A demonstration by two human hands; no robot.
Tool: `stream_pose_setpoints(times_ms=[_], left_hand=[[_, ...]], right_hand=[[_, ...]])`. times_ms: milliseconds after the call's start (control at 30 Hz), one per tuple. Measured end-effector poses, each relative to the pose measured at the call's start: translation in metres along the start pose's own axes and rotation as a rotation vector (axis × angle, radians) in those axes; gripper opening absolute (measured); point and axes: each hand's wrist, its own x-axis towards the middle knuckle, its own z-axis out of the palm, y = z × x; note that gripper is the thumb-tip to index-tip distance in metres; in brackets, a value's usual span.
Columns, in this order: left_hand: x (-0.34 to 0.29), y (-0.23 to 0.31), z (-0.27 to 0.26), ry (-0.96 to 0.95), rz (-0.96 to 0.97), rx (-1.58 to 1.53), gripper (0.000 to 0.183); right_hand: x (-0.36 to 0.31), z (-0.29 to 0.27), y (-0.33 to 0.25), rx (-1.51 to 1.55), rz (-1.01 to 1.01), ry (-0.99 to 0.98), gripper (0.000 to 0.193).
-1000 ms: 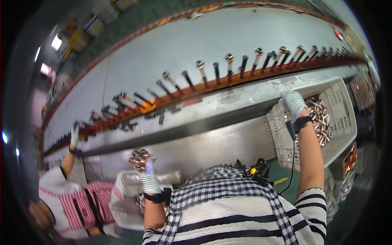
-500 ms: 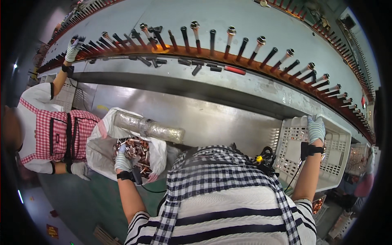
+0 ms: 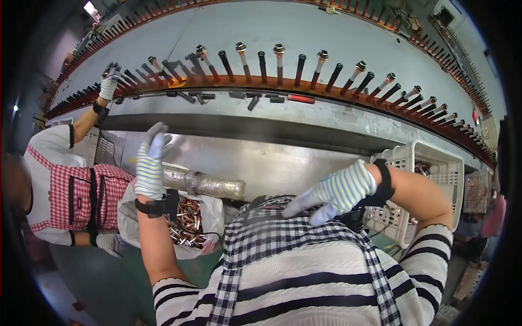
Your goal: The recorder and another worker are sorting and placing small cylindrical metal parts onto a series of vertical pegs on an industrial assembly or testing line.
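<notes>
My left hand [image 3: 151, 165], in a striped knit glove, is raised above the metal trough [image 3: 261, 163], its fingers stretched upward and nothing visible in them. Below its wrist, a white sack [image 3: 215, 211] holds many small copper-coloured metal fittings [image 3: 187, 224]. Across my checked apron [image 3: 272, 231] reaches my right hand [image 3: 340, 193], gloved alike, slightly blurred, its fingers spread and no object in it. Beside my right forearm stands a white plastic crate [image 3: 460, 179]; some copper pieces show inside, partly hidden by the arm.
A foil-like wrapped roll [image 3: 217, 186] lies behind the sack. Along the grey table runs a curved orange-brown rail [image 3: 255, 84] of upright rods, some topped with shiny fittings. Black tubes and a red tube [image 3: 300, 99] lie before it. At left, a co-worker's gloved hand [image 3: 109, 84] touches the rods.
My left hand has risen out of the sack toward the trough. My right hand has let go of the crate and moved left over my apron. Copper pieces now show in the crate.
</notes>
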Motion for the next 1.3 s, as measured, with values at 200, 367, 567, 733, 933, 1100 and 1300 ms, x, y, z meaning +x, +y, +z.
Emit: stream_pose_setpoints(times_ms=[200, 367, 567, 733, 933, 1100, 1300], left_hand=[[-0.058, -0.015, 0.043, -0.78, -0.013, 0.209, 0.039], [-0.073, -0.075, 0.116, -1.274, -0.288, -0.12, 0.039], [-0.064, -0.098, 0.104, -1.418, -0.237, -0.056, 0.043], [-0.058, -0.076, 0.09, -1.412, -0.124, 0.131, 0.044], [-0.065, -0.06, 0.016, -1.002, -0.51, 0.168, 0.032], [-0.174, -0.093, -0.081, -0.708, -0.874, 0.049, 0.031], [-0.049, -0.113, -0.132, -0.09, -0.322, 0.071, 0.031]], right_hand=[[-0.041, 0.019, 0.011, 0.184, 0.057, 0.123, 0.051], [-0.049, 0.027, 0.068, 0.89, 0.299, 0.529, 0.049], [-0.005, 0.072, 0.119, 1.063, 0.073, 0.313, 0.053], [-0.032, 0.073, 0.115, 1.294, 0.217, 0.388, 0.052], [-0.016, -0.042, 0.084, 0.063, 0.374, 0.643, 0.038], [0.12, -0.159, 0.028, -0.031, -0.013, 0.745, 0.055], [0.322, -0.294, 0.046, 0.16, -0.129, 1.323, 0.055]])
